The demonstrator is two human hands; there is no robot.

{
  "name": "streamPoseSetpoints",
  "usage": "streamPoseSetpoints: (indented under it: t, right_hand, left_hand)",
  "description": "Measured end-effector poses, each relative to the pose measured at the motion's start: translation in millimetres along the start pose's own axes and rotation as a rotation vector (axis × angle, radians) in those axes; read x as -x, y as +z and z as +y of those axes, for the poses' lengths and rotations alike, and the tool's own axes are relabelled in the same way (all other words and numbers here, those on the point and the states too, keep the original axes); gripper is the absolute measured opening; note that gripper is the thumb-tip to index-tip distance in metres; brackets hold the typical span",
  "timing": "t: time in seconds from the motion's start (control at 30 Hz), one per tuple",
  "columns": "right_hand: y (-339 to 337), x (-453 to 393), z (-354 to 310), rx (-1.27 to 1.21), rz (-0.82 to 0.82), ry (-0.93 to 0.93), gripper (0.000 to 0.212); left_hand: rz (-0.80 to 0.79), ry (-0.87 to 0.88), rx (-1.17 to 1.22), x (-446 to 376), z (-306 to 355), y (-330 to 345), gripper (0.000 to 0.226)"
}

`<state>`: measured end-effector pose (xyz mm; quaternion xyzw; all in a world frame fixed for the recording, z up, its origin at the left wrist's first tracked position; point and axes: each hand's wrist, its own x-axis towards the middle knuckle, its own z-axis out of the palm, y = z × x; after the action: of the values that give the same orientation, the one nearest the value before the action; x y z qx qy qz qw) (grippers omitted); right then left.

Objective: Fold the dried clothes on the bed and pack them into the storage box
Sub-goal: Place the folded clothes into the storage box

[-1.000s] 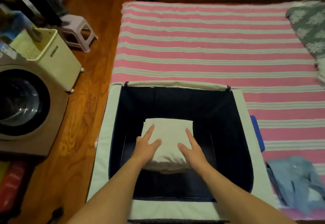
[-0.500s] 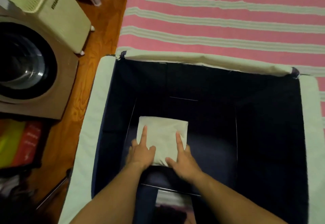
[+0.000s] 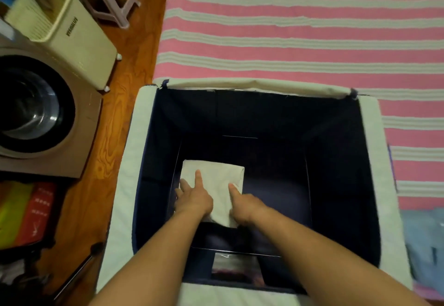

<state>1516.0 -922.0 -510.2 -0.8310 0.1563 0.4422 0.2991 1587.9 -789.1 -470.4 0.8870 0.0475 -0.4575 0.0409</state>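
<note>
Both hands — left hand [image 3: 195,200], right hand [image 3: 243,206] — are pressing, fingers straight, on the folded white cloth [image 3: 213,183] lying on the storage box [image 3: 127,161] floor; packing step, next releasing and withdrawing.

The room is dim; it is very dark inside the storage box [image 3: 336,161] around both hands; edges look blurry and bent.

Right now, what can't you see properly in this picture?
Head view only:
- Underside of the folded white cloth: hidden by the left hand and right hand on top.
- Storage box bottom: too dark.
- Blue garment: blurred, cut off at the right edge.
</note>
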Motion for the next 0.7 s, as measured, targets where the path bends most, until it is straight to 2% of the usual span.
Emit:
streamPoseSetpoints:
  t: [0.1, 0.2, 0.27, 0.37, 0.5, 0.57, 0.7]
  right_hand:
    - [-54, 54, -10, -0.059, 0.242, -0.061, 0.064]
    - [-104, 146, 21, -0.387, 0.649, -0.215, 0.039]
    - [-117, 210, 61, -0.595, 0.950, -0.251, 0.030]
    - [-100, 287, 136, -0.730, 1.221, -0.073, 0.024]
    - [-62, 348, 234, -0.779, 1.251, 0.169, 0.025]
    - [-48, 359, 279, -0.773, 1.221, 0.223, 0.023]
    - [-35, 341, 363, -0.818, 1.129, 0.218, 0.023]
  left_hand:
    - [0.115, 0.217, 0.245, 43, 26, -24, 0.055]
    - [0.151, 0.513, 0.572, 115, 67, -29, 0.031]
    - [0.104, 0.662, 0.784, 172, 99, -21, 0.023]
    - [-0.104, 0.808, 0.876, 255, 142, 11, 0.027]
    - [-0.362, 0.963, 0.650, 325, 201, 82, 0.023]
    - [-0.377, 0.961, 0.553, 336, 230, 125, 0.023]
    - [-0.296, 0.807, 0.537, 325, 277, 196, 0.028]
